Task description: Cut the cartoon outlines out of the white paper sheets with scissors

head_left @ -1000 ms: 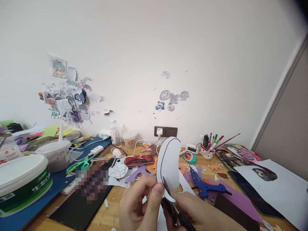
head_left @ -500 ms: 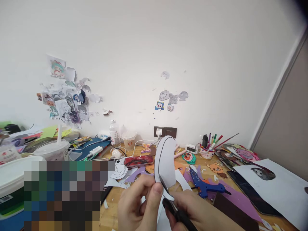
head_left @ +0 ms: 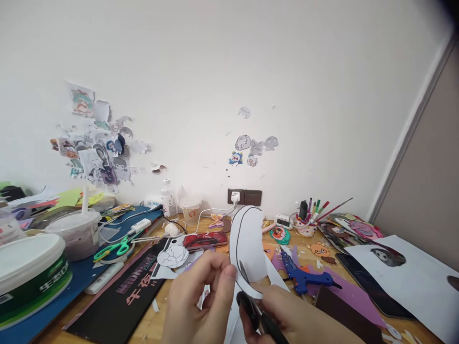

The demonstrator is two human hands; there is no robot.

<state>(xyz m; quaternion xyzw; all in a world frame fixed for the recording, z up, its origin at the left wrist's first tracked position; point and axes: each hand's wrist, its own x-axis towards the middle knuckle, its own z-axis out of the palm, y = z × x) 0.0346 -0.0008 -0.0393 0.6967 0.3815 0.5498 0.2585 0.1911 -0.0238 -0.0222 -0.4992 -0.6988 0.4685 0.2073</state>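
Note:
A white paper piece (head_left: 255,239) with a curved black line drawn along its edge stands upright in front of me. My left hand (head_left: 202,296) pinches its lower left edge between thumb and forefinger. My right hand (head_left: 287,308) is wrapped round the black handles of a pair of scissors (head_left: 267,325). Their blades lie at the paper near the drawn line, and a narrow strip curls at the bottom, close to my right fingers. Part of the handles is hidden by the hand. More white paper lies beneath my hands.
A blue glue gun (head_left: 304,277) lies right of the paper, by purple sheets and a dark tablet (head_left: 373,286). Behind are a red phone (head_left: 205,240), a white clock (head_left: 283,221) and a pen cup (head_left: 306,224). Leftward stand a green-and-white tub (head_left: 34,282) and green scissors (head_left: 114,249).
My left hand has shifted slightly left and its fingers have loosened a little from the bent strip. The paper leans a bit more to the right around the scissors. The view has moved slightly.

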